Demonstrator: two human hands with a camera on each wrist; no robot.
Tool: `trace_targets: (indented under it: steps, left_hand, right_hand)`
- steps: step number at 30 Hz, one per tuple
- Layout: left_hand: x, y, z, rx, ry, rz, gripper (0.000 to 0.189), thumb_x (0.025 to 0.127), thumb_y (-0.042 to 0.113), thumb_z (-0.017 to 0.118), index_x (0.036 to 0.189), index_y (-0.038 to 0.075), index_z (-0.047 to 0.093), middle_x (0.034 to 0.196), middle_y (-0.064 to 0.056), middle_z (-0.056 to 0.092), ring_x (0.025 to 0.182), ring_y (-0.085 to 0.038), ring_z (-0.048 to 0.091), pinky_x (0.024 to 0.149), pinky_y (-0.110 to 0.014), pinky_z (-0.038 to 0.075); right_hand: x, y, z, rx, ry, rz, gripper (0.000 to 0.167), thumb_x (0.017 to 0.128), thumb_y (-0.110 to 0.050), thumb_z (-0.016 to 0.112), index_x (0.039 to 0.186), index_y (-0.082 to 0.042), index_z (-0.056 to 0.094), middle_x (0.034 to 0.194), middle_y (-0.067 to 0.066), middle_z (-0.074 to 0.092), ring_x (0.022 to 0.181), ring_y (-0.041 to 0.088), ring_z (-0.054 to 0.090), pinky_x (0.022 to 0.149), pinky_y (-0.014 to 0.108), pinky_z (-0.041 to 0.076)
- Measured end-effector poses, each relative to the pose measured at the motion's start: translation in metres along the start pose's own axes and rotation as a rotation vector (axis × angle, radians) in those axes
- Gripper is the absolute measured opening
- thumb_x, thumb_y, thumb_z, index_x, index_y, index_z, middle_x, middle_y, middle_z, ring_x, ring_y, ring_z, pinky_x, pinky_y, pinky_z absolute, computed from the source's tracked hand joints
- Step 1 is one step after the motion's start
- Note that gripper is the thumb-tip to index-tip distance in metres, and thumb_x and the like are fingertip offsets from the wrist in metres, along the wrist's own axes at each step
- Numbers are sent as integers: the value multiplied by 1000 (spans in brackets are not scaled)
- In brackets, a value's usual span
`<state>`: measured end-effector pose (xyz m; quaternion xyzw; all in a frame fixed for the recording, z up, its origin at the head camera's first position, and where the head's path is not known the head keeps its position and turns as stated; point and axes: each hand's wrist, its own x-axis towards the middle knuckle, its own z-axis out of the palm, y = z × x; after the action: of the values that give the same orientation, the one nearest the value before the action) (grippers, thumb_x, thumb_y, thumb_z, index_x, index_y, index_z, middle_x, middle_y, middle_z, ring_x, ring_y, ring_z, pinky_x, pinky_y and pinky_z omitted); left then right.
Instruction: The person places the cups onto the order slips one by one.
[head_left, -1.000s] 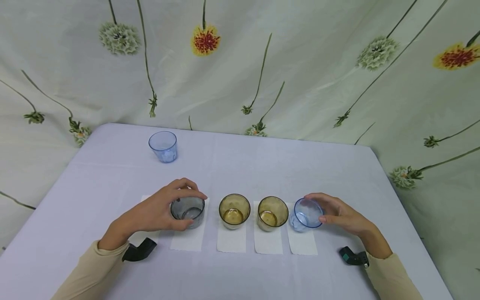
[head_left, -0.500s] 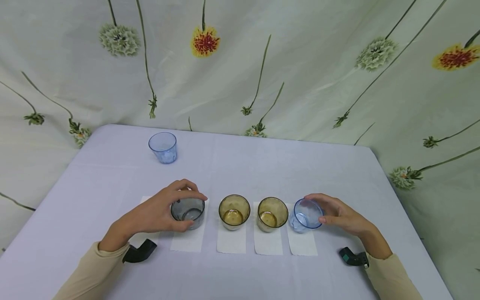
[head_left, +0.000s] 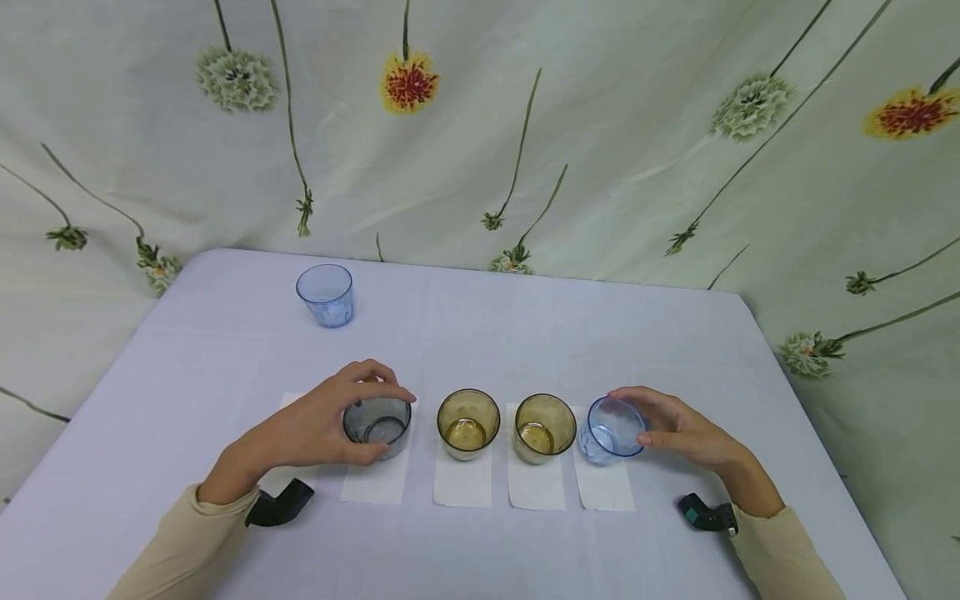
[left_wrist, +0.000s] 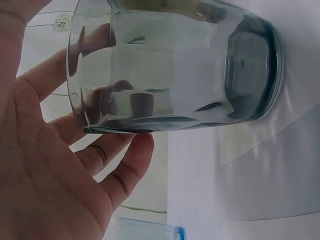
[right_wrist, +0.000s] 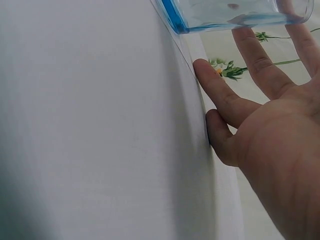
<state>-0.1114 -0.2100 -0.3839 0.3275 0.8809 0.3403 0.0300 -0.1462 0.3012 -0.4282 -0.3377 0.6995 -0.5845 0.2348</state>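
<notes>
In the head view my left hand (head_left: pixel 330 421) grips a grey tinted glass (head_left: pixel 378 417) at its rim, thumb on the near side and fingers on the far side. The left wrist view shows the grey glass (left_wrist: pixel 175 70) upright, its base close over the white surface. My right hand (head_left: pixel 686 429) holds a blue glass (head_left: pixel 611 429) between thumb and fingers at the right end of the row; only the lower part of this blue glass (right_wrist: pixel 235 12) enters the right wrist view. Two amber glasses, one left (head_left: pixel 467 421) and one right (head_left: pixel 545 425), stand between the hands.
Several white paper strips (head_left: pixel 462 487) lie beneath the row on the white-covered table (head_left: pixel 450 554); the leftmost is partly hidden by my left arm. Another blue glass (head_left: pixel 327 297) stands at the back left. A flower-print cloth (head_left: pixel 600 108) hangs behind the table.
The grey glass has shifted very slightly to the right in my left hand's grip. My right hand and the other glasses hold their places.
</notes>
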Motion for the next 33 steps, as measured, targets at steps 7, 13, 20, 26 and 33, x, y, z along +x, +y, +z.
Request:
trace_targets:
  steps: [7,13,20,26,33]
  left_hand:
    - [-1,1,1,-6,-8,-3,52,76,24,87,124,27,68,123,8,51,113,-13,47,90,-37,48]
    - [-3,1,2,-1,-9,-12,53,76,25,87,125,30,67,125,8,50,116,-12,44,91,-38,47]
    - [-2,2,-1,20,-2,1,57,74,24,88,127,28,67,126,9,51,117,-10,43,91,-37,48]
    - [-4,3,-7,22,15,-4,58,76,29,88,129,35,63,129,12,50,120,-7,42,95,-36,46]
    - [-6,4,-16,37,72,17,55,80,26,86,129,35,63,130,12,52,123,-8,44,99,-31,42]
  right_hand:
    - [0,-3,1,9,8,18,57,93,14,54,147,5,39,147,0,51,141,6,40,113,14,28]
    - [1,-2,2,13,11,40,57,93,12,54,147,5,38,147,-1,51,142,6,40,114,15,28]
    - [0,0,1,2,1,10,56,93,14,53,147,4,39,148,0,50,142,5,39,113,14,28]
    - [0,-3,1,13,-3,5,56,93,15,52,147,5,39,148,1,50,142,5,39,113,14,29]
    - [0,-2,0,13,-3,-5,56,93,15,52,147,5,39,148,3,51,141,6,40,112,14,29]
